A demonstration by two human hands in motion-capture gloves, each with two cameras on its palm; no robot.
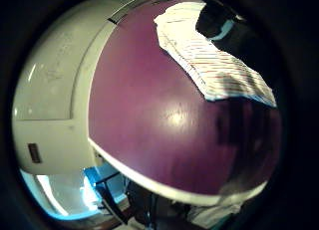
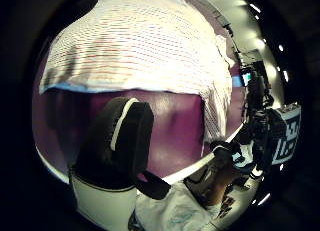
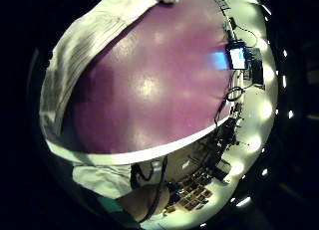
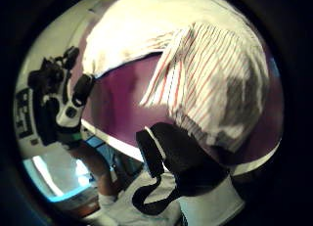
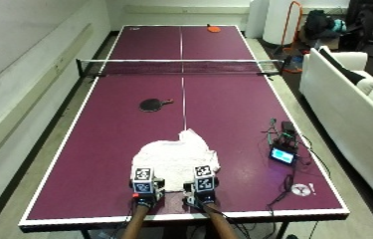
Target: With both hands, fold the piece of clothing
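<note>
Your left hand (image 5: pixel 144 195) and right hand (image 5: pixel 200 192) sit side by side at the near hem of the piece of clothing (image 5: pixel 176 158); whether either grip has closed on cloth cannot be told. The white, finely striped garment lies rumpled on the purple desk (image 5: pixel 106 139), directly ahead of both hands, about equally near each. Its long axis seems to run away from you, toward the black paddle (image 5: pixel 153 104).

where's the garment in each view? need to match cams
Outside view: garment on the purple table, just beyond both hands.
Left little finger view: on the table, partly behind a glove.
Left thumb view.
Right little finger view: along the edge.
Right thumb view.
Shared landmark: table's white edge line.
</note>
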